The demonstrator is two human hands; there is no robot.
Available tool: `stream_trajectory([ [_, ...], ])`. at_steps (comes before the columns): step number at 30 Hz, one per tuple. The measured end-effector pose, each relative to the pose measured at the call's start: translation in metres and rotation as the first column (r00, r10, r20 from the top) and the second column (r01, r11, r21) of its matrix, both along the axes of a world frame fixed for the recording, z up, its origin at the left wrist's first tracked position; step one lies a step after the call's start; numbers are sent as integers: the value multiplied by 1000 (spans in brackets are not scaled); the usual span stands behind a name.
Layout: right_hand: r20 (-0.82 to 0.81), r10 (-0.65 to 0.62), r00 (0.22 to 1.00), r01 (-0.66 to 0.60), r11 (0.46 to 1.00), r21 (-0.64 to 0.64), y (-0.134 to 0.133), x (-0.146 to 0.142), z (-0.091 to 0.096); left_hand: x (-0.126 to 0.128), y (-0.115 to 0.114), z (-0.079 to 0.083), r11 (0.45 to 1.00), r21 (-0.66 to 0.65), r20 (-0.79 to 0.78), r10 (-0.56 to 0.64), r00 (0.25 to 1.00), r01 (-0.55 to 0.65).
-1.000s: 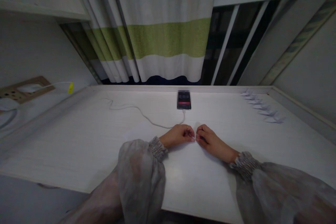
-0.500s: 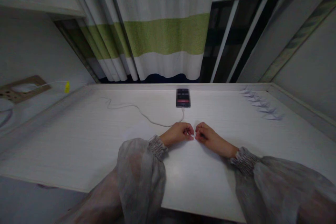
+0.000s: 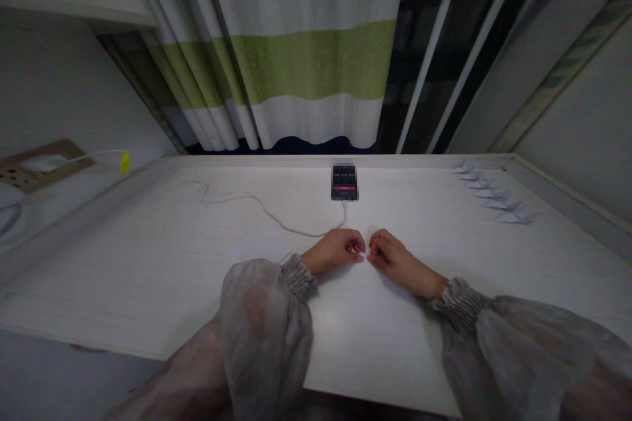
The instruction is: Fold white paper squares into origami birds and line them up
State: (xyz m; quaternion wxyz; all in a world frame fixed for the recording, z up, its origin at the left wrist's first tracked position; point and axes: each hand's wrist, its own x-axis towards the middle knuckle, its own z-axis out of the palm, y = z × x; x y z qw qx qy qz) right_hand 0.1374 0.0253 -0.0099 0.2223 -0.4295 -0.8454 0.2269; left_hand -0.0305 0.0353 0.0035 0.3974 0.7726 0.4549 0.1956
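Observation:
My left hand (image 3: 338, 249) and my right hand (image 3: 394, 255) meet almost fingertip to fingertip above the white desk (image 3: 148, 263). Both are closed in a pinch with curled fingers. A tiny piece of white paper (image 3: 366, 255) shows in the narrow gap between them, held from both sides. Most of it is hidden by the fingers, and its shape is too small to make out. To the left of my left wrist a faint sheet of white paper (image 3: 257, 243) lies flat, partly covered by my sleeve.
Several folded paper cranes (image 3: 494, 196) stand in a row at the back right. A blurred phone (image 3: 344, 182) lies by the far edge, joined to a white cable (image 3: 269, 214) trailing left. Curtains (image 3: 316, 66) hang behind the desk. A wall socket panel (image 3: 49, 161) is at left.
My hands stay almost in place, still pinching the small paper, with only slight finger movement. The whole view has shifted a little.

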Motion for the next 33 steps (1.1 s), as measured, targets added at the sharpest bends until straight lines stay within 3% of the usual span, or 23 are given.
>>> stream_trajectory([
  [20, 106, -112, 988, 128, 980, -155, 2, -12, 10, 3, -6, 3, 999, 14, 16, 46, 999, -46],
  [28, 82, -168, 982, 181, 965, -192, 0, -17, 17, 3, -2, 4, 998, -68, 62, 17, 998, -13],
  [33, 19, -173, 985, 173, 963, -207, 0, -16, 15, 8, 0, 3, 997, -55, 48, 55, 997, -52],
])
